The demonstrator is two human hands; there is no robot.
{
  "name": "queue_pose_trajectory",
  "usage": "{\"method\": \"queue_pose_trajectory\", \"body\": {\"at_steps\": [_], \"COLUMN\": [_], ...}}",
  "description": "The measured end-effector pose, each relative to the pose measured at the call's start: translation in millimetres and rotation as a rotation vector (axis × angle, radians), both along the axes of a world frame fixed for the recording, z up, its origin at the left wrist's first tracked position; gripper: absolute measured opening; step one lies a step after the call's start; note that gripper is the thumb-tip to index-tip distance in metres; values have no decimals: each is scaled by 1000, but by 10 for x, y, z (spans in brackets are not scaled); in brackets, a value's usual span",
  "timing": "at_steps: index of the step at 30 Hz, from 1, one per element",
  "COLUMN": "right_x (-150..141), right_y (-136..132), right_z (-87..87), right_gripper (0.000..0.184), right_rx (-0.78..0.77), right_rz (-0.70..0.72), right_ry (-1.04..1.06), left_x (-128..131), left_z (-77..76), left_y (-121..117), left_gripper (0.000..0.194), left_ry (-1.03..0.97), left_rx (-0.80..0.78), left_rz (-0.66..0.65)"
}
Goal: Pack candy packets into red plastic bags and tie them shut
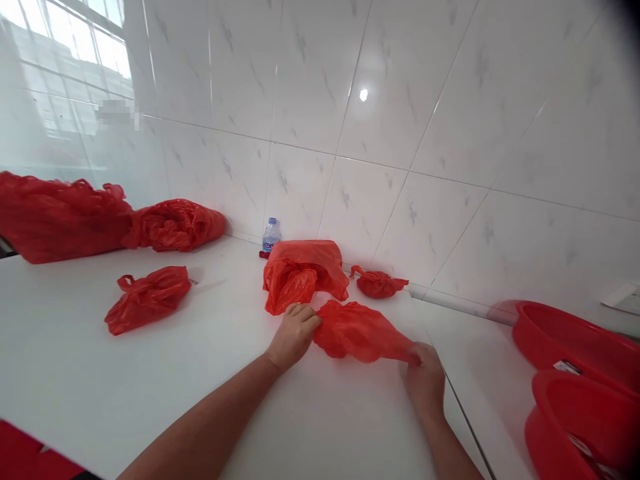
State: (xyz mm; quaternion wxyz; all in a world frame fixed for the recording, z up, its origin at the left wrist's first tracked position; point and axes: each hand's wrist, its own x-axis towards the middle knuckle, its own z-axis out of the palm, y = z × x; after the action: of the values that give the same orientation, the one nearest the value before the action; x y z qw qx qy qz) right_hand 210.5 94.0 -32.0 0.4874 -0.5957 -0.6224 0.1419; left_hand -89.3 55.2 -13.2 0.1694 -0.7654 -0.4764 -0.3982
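Note:
A thin red plastic bag (pixel 363 331) is stretched between my two hands, low over the white table. My left hand (pixel 295 333) pinches its left end, fingers closed. Its right end is gripped by my right hand (pixel 424 380), also closed, with the fingers partly hidden behind the plastic. Just beyond my left hand lies another red plastic bag (pixel 307 260), its mouth bunched and facing me. Farther right, against the wall, sits a small knotted red bag (pixel 380 283).
A small bottle with a blue cap (pixel 271 233) stands by the wall. On the left are a crumpled red bag (pixel 150 298), a fuller red bag (pixel 177 225) and a large red bundle (pixel 65 220). Red plastic basins (pixel 543 407) stand at the right. White tiled wall (pixel 310 87) rises behind.

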Motion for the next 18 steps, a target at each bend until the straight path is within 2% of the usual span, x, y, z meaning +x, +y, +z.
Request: {"method": "queue_pose_trajectory", "body": {"at_steps": [4,9,11,14,16,18], "right_x": [216,21,-124,-317,-412,-489], "right_y": [-18,-167,-248,-354,-408,-458], "right_z": [65,203,243,255,237,211], "right_gripper": [29,30,27,25,24,24], "right_rx": [38,177,233,233,154,7], "right_rz": [-113,-92,-15,174,310,445], "right_ry": [-29,-36,-65,-81,-74,-71], "left_x": [-97,-65,-16,65,117,160], "left_z": [37,24,12,-13,-30,-42], "left_y": [-28,-26,-31,-56,-80,-103], "left_gripper": [25,26,28,32,34,36], "left_ry": [-94,-103,-93,-94,-102,-107], "left_rx": [29,45,50,41,18,-8], "left_rz": [27,-29,-64,-115,-152,-183]}}
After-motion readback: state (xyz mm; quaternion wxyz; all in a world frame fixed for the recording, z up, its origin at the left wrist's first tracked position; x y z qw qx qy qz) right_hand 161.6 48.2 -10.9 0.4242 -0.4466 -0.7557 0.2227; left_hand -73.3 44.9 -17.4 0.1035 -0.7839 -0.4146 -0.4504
